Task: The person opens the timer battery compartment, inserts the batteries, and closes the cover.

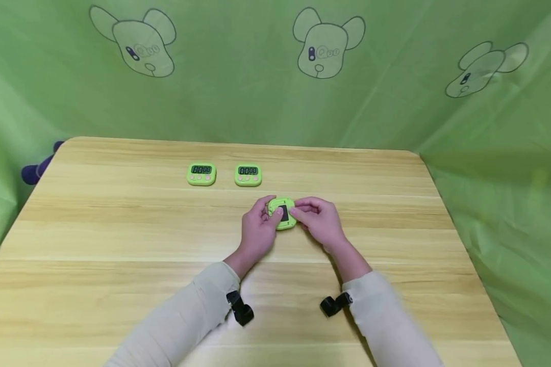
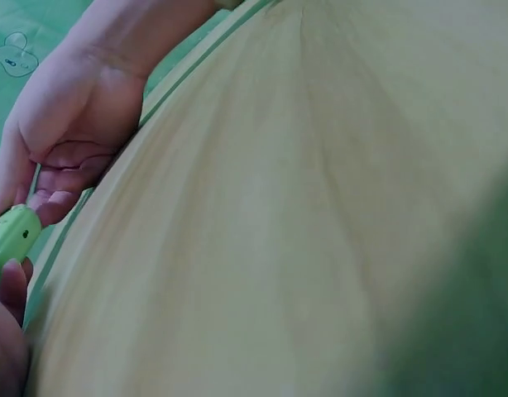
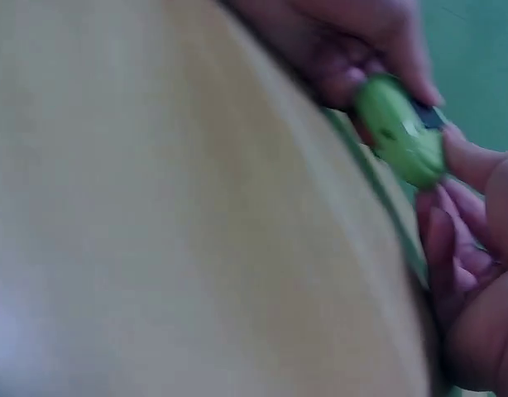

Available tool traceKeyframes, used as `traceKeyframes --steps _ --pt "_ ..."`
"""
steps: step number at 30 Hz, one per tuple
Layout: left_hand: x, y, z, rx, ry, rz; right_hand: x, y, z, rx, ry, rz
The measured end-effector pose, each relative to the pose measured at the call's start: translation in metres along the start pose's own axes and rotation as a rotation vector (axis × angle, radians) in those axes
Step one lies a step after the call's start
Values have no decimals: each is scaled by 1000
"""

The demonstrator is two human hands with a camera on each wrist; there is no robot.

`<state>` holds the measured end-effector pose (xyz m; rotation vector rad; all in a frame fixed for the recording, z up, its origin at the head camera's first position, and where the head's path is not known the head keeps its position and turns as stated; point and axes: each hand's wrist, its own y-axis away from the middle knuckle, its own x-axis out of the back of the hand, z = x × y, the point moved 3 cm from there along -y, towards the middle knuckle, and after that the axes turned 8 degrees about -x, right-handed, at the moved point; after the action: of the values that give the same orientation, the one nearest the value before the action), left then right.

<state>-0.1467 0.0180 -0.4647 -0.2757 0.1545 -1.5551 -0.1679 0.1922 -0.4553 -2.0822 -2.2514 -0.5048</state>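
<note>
Above the table, a green digital timer [image 1: 286,223] is held between both hands, its back with a dark rectangle turned up. My left hand [image 1: 258,230] grips its left side, thumb over the back near the rectangle. At the right edge my right hand [image 1: 322,223] pinches the timer between thumb and fingers. The left wrist view catches the end of the timer [image 2: 16,234] at its left border. In the right wrist view the timer [image 3: 396,132] is slightly blurred, with fingers of both hands on it. Its display side is hidden.
Two more green timers lie face up beyond the hands: one on the left [image 1: 201,174], one on the right [image 1: 248,175], both with displays showing zeros. They rest on a wood-grain table [image 1: 119,244]. A green curtain [image 1: 239,102] hangs behind and beside it.
</note>
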Motion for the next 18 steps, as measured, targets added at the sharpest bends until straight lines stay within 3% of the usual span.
traceKeyframes --steps 3,8,13,18 --pt "0 -1 0 31 63 54 -7 6 1 163 49 20" --pt "-1 -2 -3 51 152 85 -14 26 -20 303 109 15" --pt "0 -2 -1 33 189 74 -13 32 -29 348 141 32" --pt "2 -2 -2 -49 192 103 -6 19 -9 302 119 23"
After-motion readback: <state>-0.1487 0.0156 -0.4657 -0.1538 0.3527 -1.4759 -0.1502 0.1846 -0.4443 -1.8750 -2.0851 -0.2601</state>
